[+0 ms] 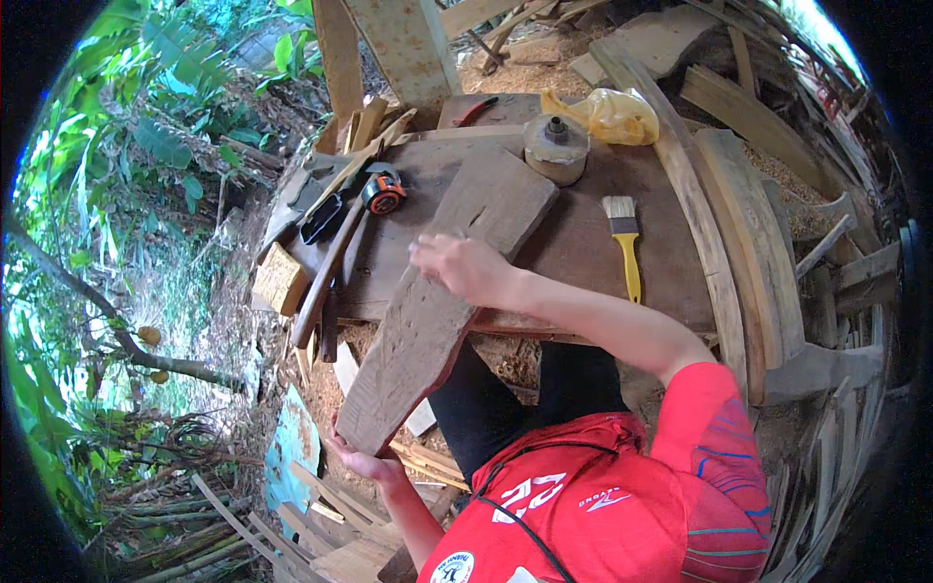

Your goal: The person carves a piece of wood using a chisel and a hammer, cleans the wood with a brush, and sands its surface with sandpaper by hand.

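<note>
A long, thick wooden plank [408,340] lies slantwise. Its far end rests on the worktable, and its near end juts out over my lap. My left hand [369,461] grips that near end from below, palm up, with part of its fingers hidden under the wood. On top of the plank, about midway along, is my right hand [465,267], its fingers bent and pressed together. Whatever they may hold is too small and blurred to make out. The plank's surface looks rough and pitted, with fine marks near the lower end.
On the worktable [573,257] are a yellow-handled paintbrush [627,255], a round container [557,155], a yellow plastic bag [622,117], an orange-black tape measure [383,192] and a long-handled tool [330,257]. Left of these sits a wood block [281,279]. Curved timbers [743,243] border the right side.
</note>
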Available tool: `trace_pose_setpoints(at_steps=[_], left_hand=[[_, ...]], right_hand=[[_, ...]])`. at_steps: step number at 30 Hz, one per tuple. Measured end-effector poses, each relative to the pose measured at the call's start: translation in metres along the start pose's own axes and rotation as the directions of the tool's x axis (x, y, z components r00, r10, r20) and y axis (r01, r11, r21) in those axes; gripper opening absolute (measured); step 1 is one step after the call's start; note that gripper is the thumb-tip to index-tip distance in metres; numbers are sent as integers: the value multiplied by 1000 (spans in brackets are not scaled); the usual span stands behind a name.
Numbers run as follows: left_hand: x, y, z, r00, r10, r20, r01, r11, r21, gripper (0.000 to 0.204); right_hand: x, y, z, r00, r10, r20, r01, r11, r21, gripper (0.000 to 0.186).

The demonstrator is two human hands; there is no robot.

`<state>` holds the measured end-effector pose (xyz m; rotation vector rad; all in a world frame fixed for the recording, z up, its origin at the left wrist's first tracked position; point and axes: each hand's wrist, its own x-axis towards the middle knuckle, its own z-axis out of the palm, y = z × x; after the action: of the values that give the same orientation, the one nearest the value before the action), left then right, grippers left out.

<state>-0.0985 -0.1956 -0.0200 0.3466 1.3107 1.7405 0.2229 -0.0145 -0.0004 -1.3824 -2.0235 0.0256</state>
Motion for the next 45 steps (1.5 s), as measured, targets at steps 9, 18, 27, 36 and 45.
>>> trace_pose_setpoints(at_steps=[9, 18, 27, 36, 45], left_hand=[[0, 0, 3, 999, 7, -34, -4, 997, 73, 56], [-3, -2, 13, 1000, 7, 2, -7, 998, 59, 56], [-17, 9, 32, 996, 4, -89, 0, 999, 50, 49], [-7, 5, 14, 998, -26, -58, 28, 999, 33, 55], [2, -2, 3, 999, -37, -9, 37, 999, -2, 55]], right_hand=[[11, -5, -4, 991, 104, 90, -93, 989, -113, 31], [-22, 47, -91, 988, 107, 112, -123, 982, 146, 23], [-66, -26, -67, 952, -80, 294, -56, 902, 427, 31], [-47, -49, -24, 971, -214, -109, 235, 939, 250, 17], [5, 31, 0, 980, 120, -157, -129, 990, -53, 21]])
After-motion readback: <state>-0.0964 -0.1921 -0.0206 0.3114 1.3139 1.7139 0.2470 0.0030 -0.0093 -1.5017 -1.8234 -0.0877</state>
